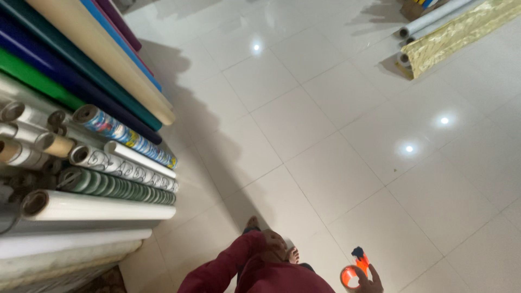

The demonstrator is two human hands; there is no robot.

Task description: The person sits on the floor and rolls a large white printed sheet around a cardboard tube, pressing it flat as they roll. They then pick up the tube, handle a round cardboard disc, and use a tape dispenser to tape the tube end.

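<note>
- Right hand low at the bottom edge, fingers wrapped around an orange tape dispenser; roll ring visible at the lower left of the tool, dark tip pointing up.
- Left hand drawn in against the chest above a maroon sleeve; fingers curled, with a pale scrap just beside them, though cannot tell whether gripped or merely touching.
- Bare feet on glossy white floor directly below the hands.
- Risk 1: slipping. Polished tile, bare soles, both hands occupied, so no free hand to catch a fall.
- Risk 2: dropping the dispenser. Held only at the frame's edge with much of the grip hidden; a cutting edge near bare toes would be the worry.
- Risk 3: knocking the roll stack at the left. Roll ends jutting out toward the walking line near hip height; a brush from the left elbow could shift a loosely laid one, such as the white roll.
- Risk 4: tripping on the rolls lying at the far right, well apart for now.
- Edges: stack front running diagonally from bottom left up to top centre; a strip of mat at its foot.
- Open room: wide bare tile ahead and to the right, between the stack and the far rolls; tightest at the left side.
</note>
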